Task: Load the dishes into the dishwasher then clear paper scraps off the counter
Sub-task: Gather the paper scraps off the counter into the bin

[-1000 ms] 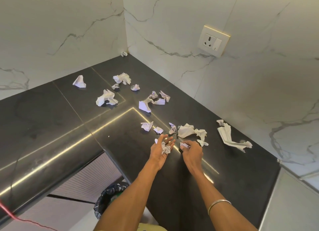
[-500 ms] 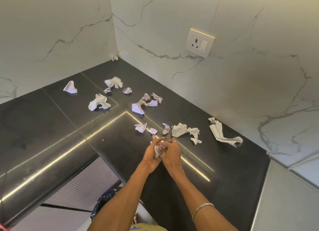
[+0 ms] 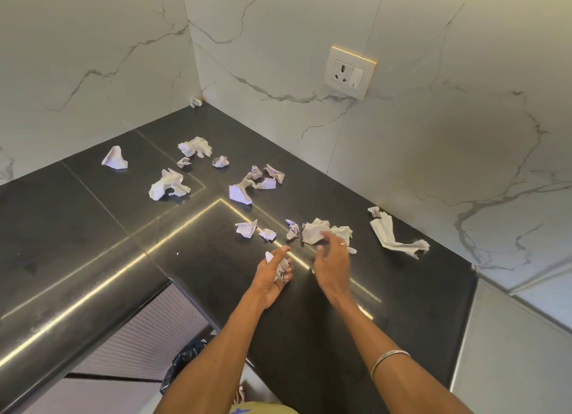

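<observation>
My left hand (image 3: pixel 272 274) lies palm up over the black counter (image 3: pixel 93 227) and cups a small wad of crumpled paper scraps (image 3: pixel 281 268) in its curled fingers. My right hand (image 3: pixel 332 258) hovers just to the right, fingers loosely spread, its fingertips at a larger crumpled white paper (image 3: pixel 315 230); it holds nothing. Several more scraps lie scattered across the counter: a long twisted piece (image 3: pixel 393 235) at the right, small ones (image 3: pixel 246 227) ahead of my left hand, a cluster (image 3: pixel 257 181) further back, others (image 3: pixel 168 184) at the left.
Marble walls meet at a corner behind the counter, with a wall socket (image 3: pixel 349 72) on the right one. A bin with a black bag (image 3: pixel 182 361) stands on the floor below the counter's inner edge. A grey surface (image 3: pixel 510 351) adjoins the counter at the right.
My hands were together, the right one passing a scrap into the left. Now they have parted: the left keeps the wad, the right has moved forward and right to the larger paper.
</observation>
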`<state>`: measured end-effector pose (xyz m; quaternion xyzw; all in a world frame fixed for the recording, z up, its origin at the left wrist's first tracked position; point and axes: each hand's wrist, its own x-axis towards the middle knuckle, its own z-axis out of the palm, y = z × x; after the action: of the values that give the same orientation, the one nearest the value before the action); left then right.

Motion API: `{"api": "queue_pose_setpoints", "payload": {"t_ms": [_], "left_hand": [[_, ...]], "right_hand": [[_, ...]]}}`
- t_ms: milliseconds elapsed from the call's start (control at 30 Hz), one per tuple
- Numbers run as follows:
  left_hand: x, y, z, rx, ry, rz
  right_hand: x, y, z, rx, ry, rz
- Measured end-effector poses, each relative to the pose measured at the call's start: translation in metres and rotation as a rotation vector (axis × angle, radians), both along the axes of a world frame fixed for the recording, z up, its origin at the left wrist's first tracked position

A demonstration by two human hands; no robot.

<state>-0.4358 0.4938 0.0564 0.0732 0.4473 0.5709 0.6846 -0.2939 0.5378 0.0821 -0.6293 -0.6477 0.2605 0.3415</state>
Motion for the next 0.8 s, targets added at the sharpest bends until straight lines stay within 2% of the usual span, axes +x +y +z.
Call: {"api": "queue_pose_setpoints", "payload": {"t_ms": [67, 167, 267, 367, 567, 800], "left_hand": [[-0.001, 0.002, 0.0, 0.002, -0.018, 0.002], [0.0, 0.004, -0.002, -0.009, -0.022, 0.012], [0.0, 0.005, -0.002, 0.001, -0.015, 0.012], [0.0, 0.004, -0.001, 0.0, -0.016, 0.012], [0.0, 0.004, 0.0, -0.003, -0.02, 0.023], [0.001, 0.005, 0.0, -0.021, 0.003, 0.021]], "right_hand": [[0.019, 0.019, 0.001, -0.03, -0.149, -0.093], [0.046, 0.045, 0.0, -0.153, -0.317, -0.041], [0.062, 0.063, -0.004, -0.312, -0.388, 0.095], [0.067, 0.063, -0.011, -0.308, -0.435, 0.127], [0.067, 0.045, -0.021, -0.094, -0.279, -0.054], [0.068, 0.016, -0.025, -0.07, -0.125, -0.141]]}}
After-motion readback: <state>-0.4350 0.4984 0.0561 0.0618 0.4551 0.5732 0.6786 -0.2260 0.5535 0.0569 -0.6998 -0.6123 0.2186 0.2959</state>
